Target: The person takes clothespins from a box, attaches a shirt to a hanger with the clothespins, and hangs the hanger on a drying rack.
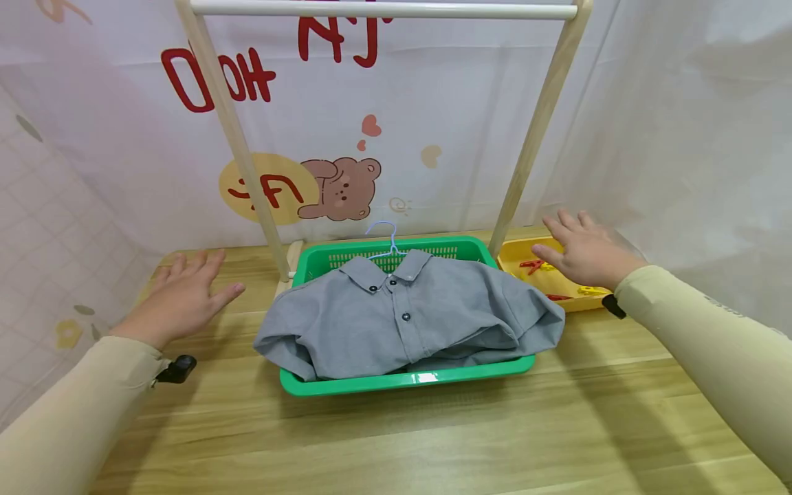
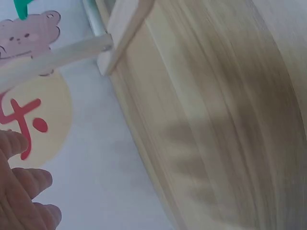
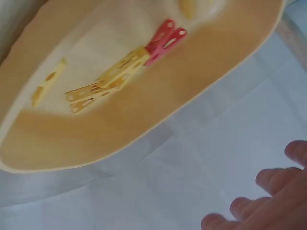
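Observation:
A grey button-up shirt [image 1: 365,323] lies bunched in a green basket [image 1: 408,379], its collar toward the back and its sleeves draped over both sides. Out of the collar rises the hook of a pale blue hanger [image 1: 394,237]; the rest of the hanger is hidden inside the shirt. To the left of the basket my left hand [image 1: 182,299] hovers over the table with spread fingers, holding nothing. My right hand [image 1: 584,251], also with fingers spread and bare, is held above the yellow tray [image 1: 575,304] on the right. Red and yellow clothespins [image 3: 122,69] lie in that tray.
A wooden rack stands behind and around the basket, with uprights [image 1: 238,137] on each side and a white bar [image 1: 383,9] across the top. Behind it hangs a printed white cloth [image 1: 458,103]. The wooden table [image 1: 408,447] extends in front.

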{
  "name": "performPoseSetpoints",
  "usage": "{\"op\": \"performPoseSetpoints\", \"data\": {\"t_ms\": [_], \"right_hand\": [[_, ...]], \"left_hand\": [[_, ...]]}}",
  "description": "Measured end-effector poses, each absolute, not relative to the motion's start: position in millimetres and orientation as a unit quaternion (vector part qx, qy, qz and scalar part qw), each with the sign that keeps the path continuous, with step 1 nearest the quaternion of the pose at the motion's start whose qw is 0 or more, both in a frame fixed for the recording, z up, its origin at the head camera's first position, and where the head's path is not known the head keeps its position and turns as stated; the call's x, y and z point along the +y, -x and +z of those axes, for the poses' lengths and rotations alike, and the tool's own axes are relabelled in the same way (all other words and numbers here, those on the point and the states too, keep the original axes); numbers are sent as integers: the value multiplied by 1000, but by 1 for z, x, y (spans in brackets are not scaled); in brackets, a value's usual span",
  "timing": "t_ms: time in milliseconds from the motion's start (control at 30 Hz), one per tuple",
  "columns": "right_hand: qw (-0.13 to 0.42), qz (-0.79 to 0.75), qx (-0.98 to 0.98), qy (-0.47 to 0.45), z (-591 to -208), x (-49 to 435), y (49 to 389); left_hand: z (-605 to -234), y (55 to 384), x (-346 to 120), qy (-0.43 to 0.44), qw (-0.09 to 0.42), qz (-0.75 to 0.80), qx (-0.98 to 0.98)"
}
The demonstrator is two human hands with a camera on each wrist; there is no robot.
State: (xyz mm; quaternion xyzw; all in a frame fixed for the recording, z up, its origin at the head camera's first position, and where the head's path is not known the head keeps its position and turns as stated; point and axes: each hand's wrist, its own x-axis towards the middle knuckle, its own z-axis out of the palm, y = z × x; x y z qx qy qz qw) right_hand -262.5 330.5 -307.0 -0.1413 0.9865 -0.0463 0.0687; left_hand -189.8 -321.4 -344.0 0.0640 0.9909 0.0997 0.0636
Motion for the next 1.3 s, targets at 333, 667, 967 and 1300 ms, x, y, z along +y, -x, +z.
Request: {"op": "performPoseSetpoints", "data": {"t_ms": [333,667,967,1300], "right_hand": [[60,-72,976,197,-304,303,249],[62,-95,965,238,-306,282,241],[87,-107,958,251,-300,268,231],[98,-112,948,280,-301,256,225]], "left_hand": [[-331,183,-292,-98,55,129,985],[-324,179,-268,-119,48,154,980],[-320,174,-243,-143,52,153,976],[-320,169,-217,-176,53,153,971]]}}
